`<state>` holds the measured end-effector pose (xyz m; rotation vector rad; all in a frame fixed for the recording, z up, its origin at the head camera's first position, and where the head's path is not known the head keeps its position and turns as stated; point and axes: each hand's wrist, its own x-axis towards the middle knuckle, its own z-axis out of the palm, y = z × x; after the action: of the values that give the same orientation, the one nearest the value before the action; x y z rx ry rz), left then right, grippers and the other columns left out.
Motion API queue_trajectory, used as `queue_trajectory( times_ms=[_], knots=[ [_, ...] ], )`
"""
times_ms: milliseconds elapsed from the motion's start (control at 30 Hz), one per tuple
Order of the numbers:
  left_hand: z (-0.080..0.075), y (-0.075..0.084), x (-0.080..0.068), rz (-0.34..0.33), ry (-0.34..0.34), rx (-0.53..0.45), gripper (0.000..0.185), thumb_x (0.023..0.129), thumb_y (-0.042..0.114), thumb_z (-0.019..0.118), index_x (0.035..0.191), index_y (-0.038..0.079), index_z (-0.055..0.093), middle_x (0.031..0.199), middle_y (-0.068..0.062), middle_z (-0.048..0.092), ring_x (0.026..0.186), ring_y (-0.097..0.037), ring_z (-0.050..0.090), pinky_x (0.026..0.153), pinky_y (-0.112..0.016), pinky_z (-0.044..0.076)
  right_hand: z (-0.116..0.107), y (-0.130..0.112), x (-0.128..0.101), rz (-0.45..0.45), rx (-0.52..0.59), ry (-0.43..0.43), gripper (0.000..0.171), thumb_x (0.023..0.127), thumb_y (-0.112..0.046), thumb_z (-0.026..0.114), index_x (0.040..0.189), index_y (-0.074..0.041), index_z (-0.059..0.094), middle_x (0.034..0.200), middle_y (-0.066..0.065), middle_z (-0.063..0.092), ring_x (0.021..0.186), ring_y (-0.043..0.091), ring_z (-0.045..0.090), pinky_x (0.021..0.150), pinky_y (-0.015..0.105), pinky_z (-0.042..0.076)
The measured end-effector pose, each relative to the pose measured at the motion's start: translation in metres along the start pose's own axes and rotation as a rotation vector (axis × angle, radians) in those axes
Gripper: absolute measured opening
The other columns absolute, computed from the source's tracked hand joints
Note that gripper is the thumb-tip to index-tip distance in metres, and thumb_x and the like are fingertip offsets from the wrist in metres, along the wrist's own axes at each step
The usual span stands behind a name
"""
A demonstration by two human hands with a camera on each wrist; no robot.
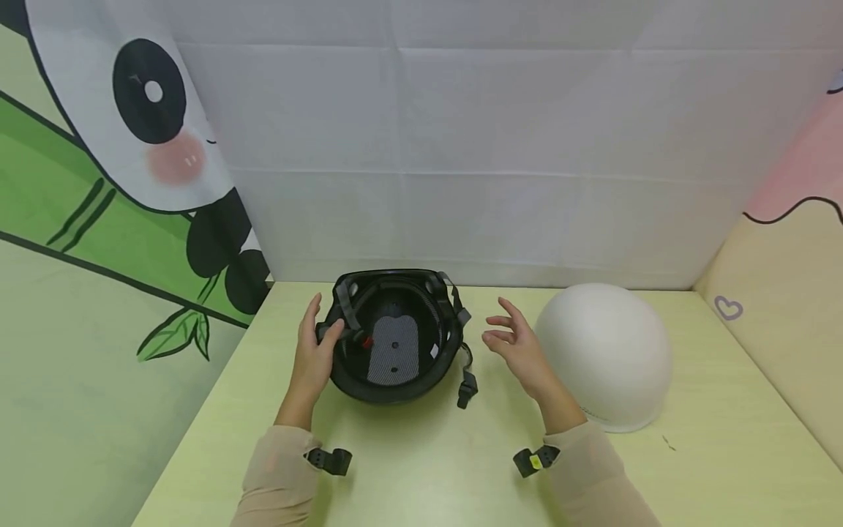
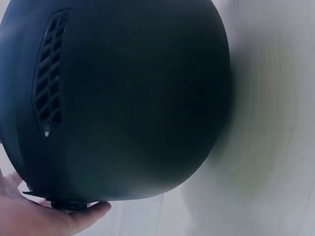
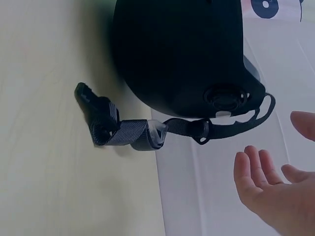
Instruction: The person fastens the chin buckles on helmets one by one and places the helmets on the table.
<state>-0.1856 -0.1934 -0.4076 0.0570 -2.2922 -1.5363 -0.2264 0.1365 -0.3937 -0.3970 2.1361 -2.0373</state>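
A black helmet (image 1: 356, 388) lies upside down on the table, its dark padded inside facing up. My left hand (image 1: 313, 359) holds the helmet's left rim, thumb over the edge and fingers along the outside. In the left wrist view the helmet's shell (image 2: 133, 98) fills most of the picture, and the left hand (image 2: 44, 216) is at its lower rim. My right hand (image 1: 520, 348) is apart from the helmet on its right, holding nothing, with fingers loosely bent. A chin strap (image 3: 135, 132) with a buckle hangs from the helmet's right side, down to the table.
A smooth white helmet (image 1: 606, 359) sits dome up to the right, right beside my right forearm. The pale yellow table (image 1: 421, 468) ends at a white cloth backdrop (image 1: 500, 146). Painted panels stand at left and right.
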Motion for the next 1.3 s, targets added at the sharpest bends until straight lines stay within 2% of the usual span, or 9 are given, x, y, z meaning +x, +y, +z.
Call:
queue_trajectory(
  times_ms=[167,433,633,800,933,1100,1300],
  knots=[
    [-0.001,-0.001,0.003,0.027,0.009,0.034,0.062,0.092,0.037,0.05,0.144,0.025,0.02,0.145,-0.007,0.019,0.131,-0.025,0.016,0.099,-0.055,0.015,-0.003,0.002,-0.003,0.015,-0.018,0.0,0.067,0.089,-0.006,0.057,0.143,-0.014,0.019,0.125,0.017,0.04,0.114,0.034,0.043,0.092,0.043,0.036],
    [-0.001,-0.002,0.005,0.097,-0.001,0.165,0.065,0.089,0.035,0.056,0.144,0.022,0.024,0.143,-0.011,0.021,0.129,-0.028,0.02,0.097,-0.055,0.02,-0.009,0.008,-0.006,0.023,-0.109,-0.023,0.06,0.088,-0.005,0.057,0.14,-0.012,0.027,0.122,0.017,0.043,0.111,0.033,0.045,0.091,0.046,0.036],
    [-0.004,0.002,0.007,0.119,-0.059,0.278,0.061,0.087,0.038,0.058,0.141,0.022,0.033,0.143,-0.013,0.021,0.126,-0.036,0.025,0.093,-0.058,0.027,-0.013,0.012,-0.007,0.03,-0.214,-0.062,0.054,0.087,-0.008,0.059,0.136,-0.014,0.037,0.119,0.014,0.047,0.106,0.03,0.048,0.086,0.044,0.041],
    [-0.007,0.004,0.01,0.144,-0.118,0.357,0.054,0.086,0.031,0.062,0.135,0.018,0.043,0.141,-0.016,0.023,0.123,-0.04,0.029,0.09,-0.057,0.031,-0.014,0.013,-0.01,0.06,-0.253,-0.103,0.049,0.088,-0.008,0.06,0.133,-0.014,0.041,0.118,0.011,0.047,0.106,0.027,0.048,0.085,0.041,0.041],
    [-0.009,0.004,0.013,0.178,-0.111,0.439,0.052,0.082,0.024,0.068,0.13,0.014,0.049,0.139,-0.016,0.028,0.122,-0.04,0.029,0.09,-0.056,0.032,-0.011,0.003,-0.017,0.049,-0.264,-0.128,0.047,0.088,-0.004,0.057,0.132,-0.006,0.041,0.118,0.014,0.047,0.106,0.031,0.047,0.085,0.043,0.041],
    [-0.008,0.006,0.015,0.213,-0.111,0.56,0.05,0.078,0.019,0.072,0.124,0.01,0.055,0.13,-0.017,0.038,0.116,-0.04,0.034,0.088,-0.053,0.036,-0.005,-0.01,-0.025,0.063,-0.296,-0.135,0.044,0.089,-0.003,0.056,0.131,-0.004,0.042,0.117,0.015,0.047,0.106,0.032,0.047,0.085,0.041,0.042],
    [-0.002,0.01,0.015,0.259,-0.132,0.667,0.049,0.077,0.023,0.072,0.122,0.01,0.056,0.115,-0.015,0.051,0.106,-0.035,0.042,0.084,-0.054,0.031,-0.008,0.002,-0.024,0.056,-0.284,-0.136,0.044,0.089,-0.003,0.056,0.131,-0.003,0.042,0.116,0.015,0.048,0.106,0.033,0.047,0.084,0.042,0.042]
  ],
)
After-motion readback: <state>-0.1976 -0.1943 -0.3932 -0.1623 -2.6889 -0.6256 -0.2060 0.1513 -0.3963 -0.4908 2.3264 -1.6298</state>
